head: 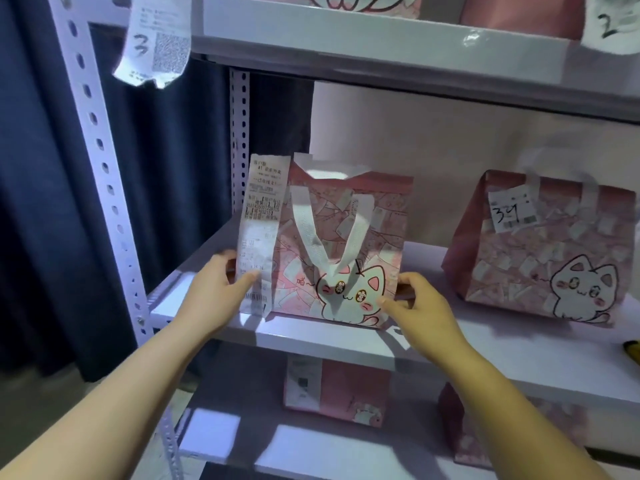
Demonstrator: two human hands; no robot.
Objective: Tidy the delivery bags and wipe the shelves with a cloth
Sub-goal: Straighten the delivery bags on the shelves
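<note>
Step in hand: tidying, judged from the grip; no cloth can be identified, though a small yellow object (632, 355) at the far right edge of the middle shelf (346, 344) is too cropped to name. The pink delivery bag (346, 244) stands upright near the front left of that shelf. The left hand (221, 289) grips its left edge, fingers curled behind and thumb pressed on the long receipt (259, 230) that hangs down the bag's left front. The right hand (415, 306) pinches the lower right edge, thumb on the front panel and fingers wrapped behind. The white handle (322, 233) droops over the printed cat. The next move probably calls for squaring the bag to the shelf edge, or lifting it clear with both hands level so the surface beneath can be wiped. Writing: the receipt's print is too small to read. A second bag (540, 251), well apart to the right, carries a label handwritten "32" plus an unclear digit. On the shelf above, one slip (152, 39) reads "3" and another tag (609, 22) reads "2".
</note>
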